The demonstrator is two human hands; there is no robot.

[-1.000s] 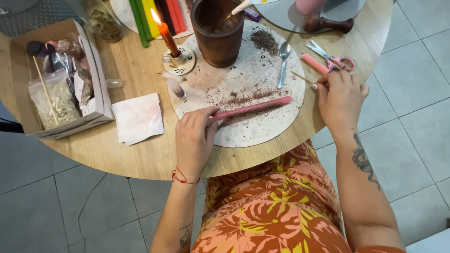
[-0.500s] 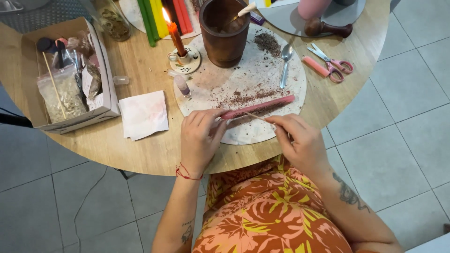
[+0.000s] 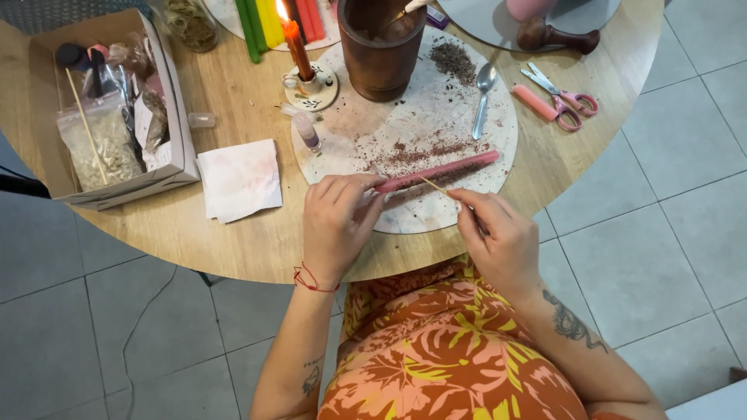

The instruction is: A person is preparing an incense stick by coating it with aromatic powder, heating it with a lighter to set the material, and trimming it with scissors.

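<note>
The cardboard box (image 3: 175, 117) at the far left of the round wooden table (image 3: 194, 233) holds one clear bag of pale material (image 3: 101, 148), one thin wooden stick, and several small dark items that cannot be told apart. One brown mortar (image 3: 381, 50) stands on the far part of the round marble board (image 3: 475, 202); its contents are dark and indistinct. One glass jar (image 3: 187, 23) at the far edge holds tangled pale matter. One lit orange candle (image 3: 296, 43) stands in a small white holder. One small vial (image 3: 305, 131) stands on the board's left edge. One spoon (image 3: 482, 97) lies on the board; one pair of pink scissors (image 3: 564, 99) lies right of it. One folded white napkin (image 3: 240, 180) lies near the box. The left hand (image 3: 334, 225) pinches the near end of the one pink taper candle (image 3: 443, 171), which lies on the board amid brown crumbs. The right hand (image 3: 498, 237) grips one thin wooden pick (image 3: 433, 185) between fingertips, its tip at the taper.
</note>
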